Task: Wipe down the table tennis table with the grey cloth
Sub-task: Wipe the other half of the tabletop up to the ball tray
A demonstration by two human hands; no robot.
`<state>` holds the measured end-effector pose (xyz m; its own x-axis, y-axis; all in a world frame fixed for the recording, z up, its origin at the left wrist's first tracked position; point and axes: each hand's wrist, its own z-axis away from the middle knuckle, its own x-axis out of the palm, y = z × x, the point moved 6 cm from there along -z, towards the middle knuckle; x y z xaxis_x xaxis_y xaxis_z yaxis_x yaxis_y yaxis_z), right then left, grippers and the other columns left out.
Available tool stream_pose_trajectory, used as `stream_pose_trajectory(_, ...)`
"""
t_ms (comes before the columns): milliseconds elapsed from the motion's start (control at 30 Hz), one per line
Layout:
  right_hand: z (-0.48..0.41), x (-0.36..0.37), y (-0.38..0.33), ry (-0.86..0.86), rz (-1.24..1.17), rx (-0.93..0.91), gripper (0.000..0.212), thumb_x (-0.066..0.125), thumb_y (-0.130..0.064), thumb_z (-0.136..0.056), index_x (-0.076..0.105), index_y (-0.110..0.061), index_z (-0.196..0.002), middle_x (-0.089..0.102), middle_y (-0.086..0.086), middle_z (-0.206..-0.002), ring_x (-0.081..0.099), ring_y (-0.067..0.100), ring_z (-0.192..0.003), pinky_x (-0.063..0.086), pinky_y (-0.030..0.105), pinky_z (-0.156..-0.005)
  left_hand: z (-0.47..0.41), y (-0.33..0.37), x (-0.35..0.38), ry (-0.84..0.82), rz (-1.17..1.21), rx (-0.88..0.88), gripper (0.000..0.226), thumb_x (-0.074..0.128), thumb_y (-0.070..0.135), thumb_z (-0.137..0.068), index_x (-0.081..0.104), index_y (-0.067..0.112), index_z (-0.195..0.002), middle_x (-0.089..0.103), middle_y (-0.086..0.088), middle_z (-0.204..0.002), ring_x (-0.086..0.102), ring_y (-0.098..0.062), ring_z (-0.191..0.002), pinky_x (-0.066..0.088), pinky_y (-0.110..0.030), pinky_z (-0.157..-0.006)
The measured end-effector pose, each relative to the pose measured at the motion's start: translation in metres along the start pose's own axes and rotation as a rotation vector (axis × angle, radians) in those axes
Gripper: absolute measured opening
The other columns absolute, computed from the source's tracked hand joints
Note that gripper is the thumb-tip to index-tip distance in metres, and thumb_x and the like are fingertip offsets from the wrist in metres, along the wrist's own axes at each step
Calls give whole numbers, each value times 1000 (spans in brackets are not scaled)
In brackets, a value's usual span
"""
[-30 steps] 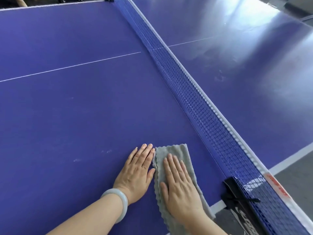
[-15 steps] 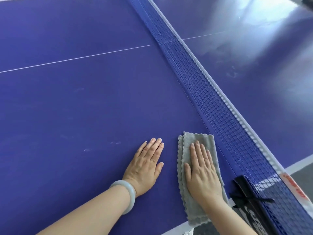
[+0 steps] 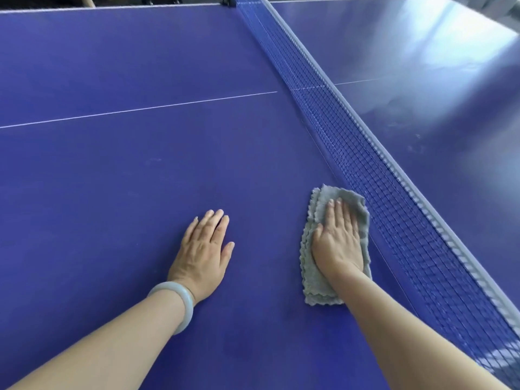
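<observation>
Table tennis table [image 3: 140, 178] blue, scuffed | grey cloth [image 3: 316, 285] by net [image 3: 380, 187] under flat right hand [image 3: 337, 243] | left hand [image 3: 202, 254] flat, empty

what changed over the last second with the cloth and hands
The right hand, flat on the grey cloth, slid it forward along the net, off the near edge of the table and further from the left hand. Nothing was gripped or released; the left hand stayed flat.
</observation>
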<state>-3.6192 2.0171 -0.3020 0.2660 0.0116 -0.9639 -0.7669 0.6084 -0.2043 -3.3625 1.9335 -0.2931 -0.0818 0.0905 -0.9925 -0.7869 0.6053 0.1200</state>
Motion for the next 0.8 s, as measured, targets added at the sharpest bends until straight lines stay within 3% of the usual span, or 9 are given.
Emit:
stream_pose_trajectory(133,40,7,-56,5,-27,-404,61,25,-32,-105,6,-14,-159,-5,0,-165,-14,12,-151,-9,32,-124,0,-2,2,-8,-3,-3,69,10,44,-99,32,9,-153,28,-5,-161,22,-22,-150,14,-42,-124)
stream_pose_trajectory(233,99,14,-40,-44,8,-635,61,34,-38,-103,19,-18,-159,13,-2,-165,3,11,-153,4,33,-124,-1,-2,1,-22,-16,-2,67,15,42,-99,36,7,-151,32,-8,-159,27,-24,-149,20,-45,-122)
stream_pose_trajectory(300,84,5,-1,-5,34,-512,61,33,-40,-103,15,-21,-159,10,-5,-165,-2,7,-153,-1,29,-124,-1,-2,2,-27,-15,-1,65,19,41,-99,40,6,-150,35,-9,-157,30,-25,-147,23,-46,-121)
stream_pose_trajectory(367,46,-10,32,44,35,-212,62,25,-40,-104,3,-20,-159,-4,-5,-165,-17,4,-149,-11,26,-122,-2,0,1,-17,-17,-1,64,22,41,-99,42,6,-149,37,-9,-157,32,-25,-146,21,-44,-120)
stream_pose_trajectory(433,4,-16,37,66,37,-9,65,20,-41,-103,-5,-17,-158,-12,0,-166,-19,9,-150,-12,31,-123,-3,0,-1,-11,-18,0,63,23,40,-99,43,6,-148,38,-9,-156,33,-25,-146,20,-44,-119)
stream_pose_trajectory(567,-47,-11,-14,42,12,91,67,17,-38,-103,-9,-10,-158,-13,6,-166,-15,17,-152,-11,35,-123,-3,0,-1,-23,-16,-3,63,24,40,-98,43,6,-148,38,-9,-156,33,-25,-146,29,-47,-119)
stream_pose_trajectory(667,-27,7,-77,15,-22,-222,65,16,-37,-103,-8,-11,-158,-16,2,-165,-23,12,-149,-15,31,-122,-2,1,-3,-49,-25,-6,63,23,40,-98,42,6,-148,38,-9,-156,34,-26,-146,32,-48,-117)
stream_pose_trajectory(800,42,17,-75,-29,33,-655,62,30,-38,-104,14,-14,-159,8,0,-166,1,11,-153,3,33,-124,-3,1,-6,-43,-29,-2,62,27,39,-98,44,5,-147,40,-10,-154,37,-26,-144,26,-46,-116)
